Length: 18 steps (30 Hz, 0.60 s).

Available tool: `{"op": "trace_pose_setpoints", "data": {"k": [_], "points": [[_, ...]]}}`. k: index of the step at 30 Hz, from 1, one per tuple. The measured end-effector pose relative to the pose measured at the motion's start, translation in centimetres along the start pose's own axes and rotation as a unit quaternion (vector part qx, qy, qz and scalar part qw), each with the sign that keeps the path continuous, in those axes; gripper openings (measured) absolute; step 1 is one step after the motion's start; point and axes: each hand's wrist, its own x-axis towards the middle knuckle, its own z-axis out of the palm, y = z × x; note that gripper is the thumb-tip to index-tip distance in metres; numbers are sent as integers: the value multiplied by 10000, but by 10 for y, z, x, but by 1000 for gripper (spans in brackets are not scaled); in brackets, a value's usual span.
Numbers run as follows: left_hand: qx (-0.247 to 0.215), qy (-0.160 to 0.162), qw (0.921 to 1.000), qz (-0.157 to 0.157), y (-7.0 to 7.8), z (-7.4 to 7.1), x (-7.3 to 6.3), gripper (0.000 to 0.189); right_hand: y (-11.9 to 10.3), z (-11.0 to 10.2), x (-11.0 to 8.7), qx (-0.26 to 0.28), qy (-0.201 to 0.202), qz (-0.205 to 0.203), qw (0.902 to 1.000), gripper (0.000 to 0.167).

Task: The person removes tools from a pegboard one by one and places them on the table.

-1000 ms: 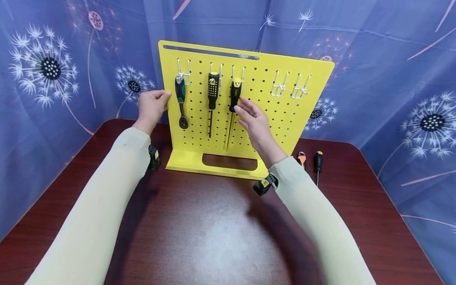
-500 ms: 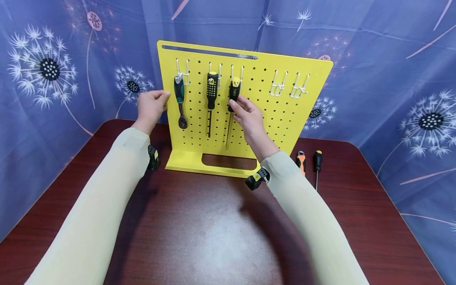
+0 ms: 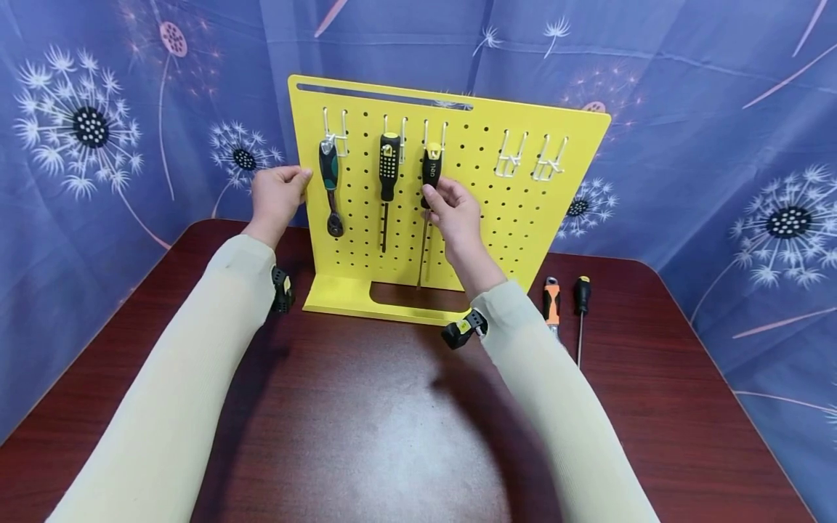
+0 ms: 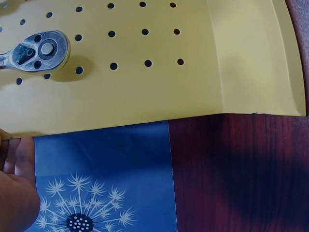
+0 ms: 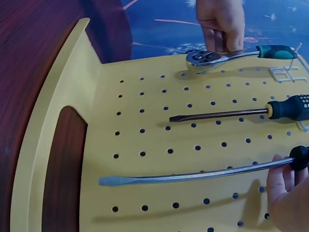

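Note:
A yellow pegboard (image 3: 497,218) stands upright at the back of the table. A ratchet (image 3: 330,181) and two black-and-yellow screwdrivers hang from its hooks. My left hand (image 3: 280,192) grips the board's left edge, beside the ratchet head (image 4: 41,50). My right hand (image 3: 450,209) grips the lower handle of the long screwdriver (image 3: 431,168) on the third hook. Its shaft (image 5: 193,175) lies flat against the board, with my fingers (image 5: 288,193) round the handle end. The shorter screwdriver (image 3: 389,171) hangs between the ratchet and the held one.
Two bare double hooks (image 3: 513,156) (image 3: 549,161) sit on the board's right half. An orange-handled tool (image 3: 552,299) and a black screwdriver (image 3: 581,296) lie on the dark wooden table (image 3: 392,436) right of the board. Blue patterned cloth surrounds the table.
My right hand has moved left from beside the long screwdriver and closed its fingers round the handle. My left hand has stayed on the board's edge.

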Motion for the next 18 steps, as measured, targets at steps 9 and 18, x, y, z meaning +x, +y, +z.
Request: {"op": "trace_pose_setpoints", "data": {"k": [9,18], "points": [[107,74,9999,-22,1,1,0,33,0,1,-10,-270,-53,-190,9994,35],[107,112,9998,-108,2,2,-1,32,-6,1,-21,-428,-69,-120,9990,36]]}}
